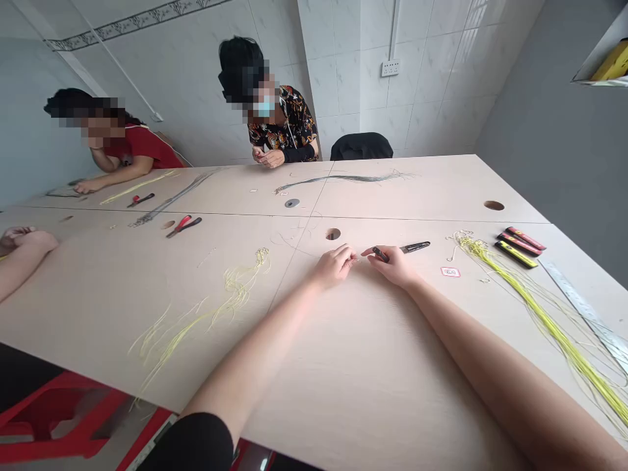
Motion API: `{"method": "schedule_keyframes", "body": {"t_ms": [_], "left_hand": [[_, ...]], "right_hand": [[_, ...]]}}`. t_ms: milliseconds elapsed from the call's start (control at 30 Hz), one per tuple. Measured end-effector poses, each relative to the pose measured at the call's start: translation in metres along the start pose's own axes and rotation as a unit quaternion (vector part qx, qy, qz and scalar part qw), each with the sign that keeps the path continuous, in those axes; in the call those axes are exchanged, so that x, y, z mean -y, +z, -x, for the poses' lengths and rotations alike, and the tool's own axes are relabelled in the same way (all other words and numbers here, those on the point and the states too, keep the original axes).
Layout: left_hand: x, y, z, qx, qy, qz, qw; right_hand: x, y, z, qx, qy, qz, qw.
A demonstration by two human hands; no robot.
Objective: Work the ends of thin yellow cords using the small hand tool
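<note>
pinching a tiny pale bit [358, 260] with the left hand [336, 266], thumb and fingers pressed together at the tips. honestly too small to tell what exactly. poking out just past those fingertips, on the side facing the right hand [396, 267], above the table [363, 366]. with the right hand, gripping a black tool [415, 247], fingers curled round the middle, one end out by the thumb and the other pointing off to the right. partly covered, so can't tell what kind. also reaching a finger out toward the pale bit, really close, but can't tell whether touching.

just beyond the left hand, a round hole [333, 233] in the tabletop. off to the left, a loose tangle of yellow cords [235, 294]. over on the right, a small label [450, 272] with a red edge, a thicker yellow bunch [532, 304], three slim packs [517, 254] side by side and a metal ruler [574, 294].

further out, red-and-black pliers [183, 226], a metal disc [292, 203] and a grey bunch of wires [343, 177]. across the table, a person in a flowered shirt [299, 118], hands together, and left of there, a person in red [147, 145].
</note>
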State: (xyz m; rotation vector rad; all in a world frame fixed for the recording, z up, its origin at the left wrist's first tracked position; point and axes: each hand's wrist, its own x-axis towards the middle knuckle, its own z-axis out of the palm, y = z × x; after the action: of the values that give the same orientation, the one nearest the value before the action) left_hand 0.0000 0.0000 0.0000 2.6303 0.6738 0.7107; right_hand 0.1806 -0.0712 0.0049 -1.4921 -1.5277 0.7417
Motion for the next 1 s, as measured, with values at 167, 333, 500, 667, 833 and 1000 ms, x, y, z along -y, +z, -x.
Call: {"method": "schedule_keyframes", "body": {"t_ms": [167,333,500,667,833,1000], "left_hand": [[-0.001,-0.001,0.0,0.002,0.007,-0.004,1.0],[-0.003,0.0,0.0,0.01,0.008,-0.015,1.0],[-0.003,0.001,0.0,0.01,0.023,-0.011,1.0],[-0.003,0.003,-0.001,-0.023,0.017,0.063,0.998],[-0.009,0.004,-0.002,-0.074,-0.053,0.252,0.963],[-0.016,0.002,-0.004,-0.097,-0.07,0.279,0.953]], "right_hand": [[0.002,0.0,0.003,0.021,-0.021,0.024,0.999],[0.004,0.001,0.003,0.035,-0.03,0.043,0.998],[0.001,0.003,0.002,0.052,-0.037,0.05,0.997],[-0.002,0.003,0.002,0.054,-0.041,0.043,0.997],[0.0,0.002,0.002,0.026,-0.006,-0.043,0.999],[0.005,-0.001,0.003,0.014,0.05,-0.152,0.987]]}}
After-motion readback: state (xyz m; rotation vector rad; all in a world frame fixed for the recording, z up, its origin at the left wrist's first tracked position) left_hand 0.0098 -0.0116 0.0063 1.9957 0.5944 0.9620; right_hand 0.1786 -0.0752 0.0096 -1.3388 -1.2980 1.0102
